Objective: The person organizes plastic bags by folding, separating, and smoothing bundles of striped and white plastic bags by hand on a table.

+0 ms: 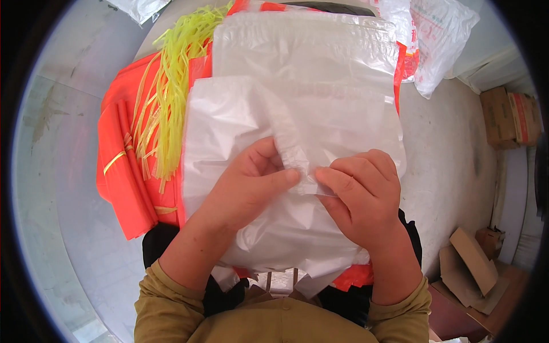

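A clear plastic bag [229, 123] lies over a stack of similar clear plastic bags [320, 48] in front of me. My left hand [257, 174] grips a folded, gathered strip of the bag between thumb and fingers. Close beside it, my right hand [360, 191] pinches the end of that same strip with thumb and forefinger. The two thumbs almost meet at the strip's tip. The lower part of the bag spreads below my hands toward my lap.
Yellow plastic ribbons [180, 86] hang at the left over red sheets, beside a tied red roll [128, 171]. White printed plastic bags [440, 43] lie at the far right. Cardboard boxes [509, 117] stand by the right wall, and an opened carton [472, 268] sits lower right.
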Demonstrator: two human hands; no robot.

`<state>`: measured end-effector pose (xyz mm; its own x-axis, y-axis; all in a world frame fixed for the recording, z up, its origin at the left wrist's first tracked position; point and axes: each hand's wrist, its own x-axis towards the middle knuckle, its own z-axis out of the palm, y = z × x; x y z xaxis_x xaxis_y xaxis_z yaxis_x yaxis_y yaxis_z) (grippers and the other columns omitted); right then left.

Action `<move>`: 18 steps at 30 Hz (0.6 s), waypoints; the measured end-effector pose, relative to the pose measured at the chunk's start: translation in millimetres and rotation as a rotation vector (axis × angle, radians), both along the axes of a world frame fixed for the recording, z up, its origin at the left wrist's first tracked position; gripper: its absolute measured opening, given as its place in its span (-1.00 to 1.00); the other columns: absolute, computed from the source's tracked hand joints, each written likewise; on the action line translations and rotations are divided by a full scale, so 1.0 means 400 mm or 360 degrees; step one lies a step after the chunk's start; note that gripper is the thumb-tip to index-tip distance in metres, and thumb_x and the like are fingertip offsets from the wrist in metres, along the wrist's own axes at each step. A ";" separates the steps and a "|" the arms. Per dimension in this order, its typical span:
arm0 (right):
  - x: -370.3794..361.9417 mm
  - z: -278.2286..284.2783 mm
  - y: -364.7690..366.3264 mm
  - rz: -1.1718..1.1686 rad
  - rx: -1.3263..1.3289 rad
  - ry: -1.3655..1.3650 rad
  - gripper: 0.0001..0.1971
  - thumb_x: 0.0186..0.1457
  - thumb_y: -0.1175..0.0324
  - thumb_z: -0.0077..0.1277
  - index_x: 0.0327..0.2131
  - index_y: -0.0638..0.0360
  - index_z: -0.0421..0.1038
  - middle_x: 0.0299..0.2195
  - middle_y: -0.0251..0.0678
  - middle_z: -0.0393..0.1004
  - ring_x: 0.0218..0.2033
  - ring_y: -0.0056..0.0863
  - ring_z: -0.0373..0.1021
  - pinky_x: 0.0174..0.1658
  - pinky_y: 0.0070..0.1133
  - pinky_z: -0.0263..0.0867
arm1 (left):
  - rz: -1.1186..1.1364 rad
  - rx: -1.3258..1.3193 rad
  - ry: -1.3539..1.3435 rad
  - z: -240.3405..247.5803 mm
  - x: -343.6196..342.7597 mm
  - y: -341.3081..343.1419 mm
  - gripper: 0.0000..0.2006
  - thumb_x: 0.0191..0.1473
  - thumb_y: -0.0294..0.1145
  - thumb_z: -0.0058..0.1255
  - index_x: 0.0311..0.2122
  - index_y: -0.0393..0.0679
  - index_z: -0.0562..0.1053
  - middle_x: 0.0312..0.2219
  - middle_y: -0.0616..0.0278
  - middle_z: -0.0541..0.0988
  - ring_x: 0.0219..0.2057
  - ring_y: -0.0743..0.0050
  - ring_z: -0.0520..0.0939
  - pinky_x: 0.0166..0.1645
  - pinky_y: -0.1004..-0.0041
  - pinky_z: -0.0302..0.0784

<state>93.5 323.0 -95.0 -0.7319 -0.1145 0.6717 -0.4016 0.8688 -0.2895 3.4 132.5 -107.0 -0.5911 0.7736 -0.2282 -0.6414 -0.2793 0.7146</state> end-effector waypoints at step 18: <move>0.003 0.017 0.019 0.0104 -0.0311 -0.0156 -0.72 -0.18 0.49 0.30 -0.28 0.13 0.58 -0.37 -0.34 0.54 -0.43 -0.34 0.43 -0.30 -0.44 0.30 | -0.0014 0.0044 -0.0064 -0.014 -0.004 -0.008 -0.50 0.16 -0.58 0.13 0.21 -0.24 0.35 0.04 0.18 0.57 0.05 0.38 0.59 0.19 0.32 0.48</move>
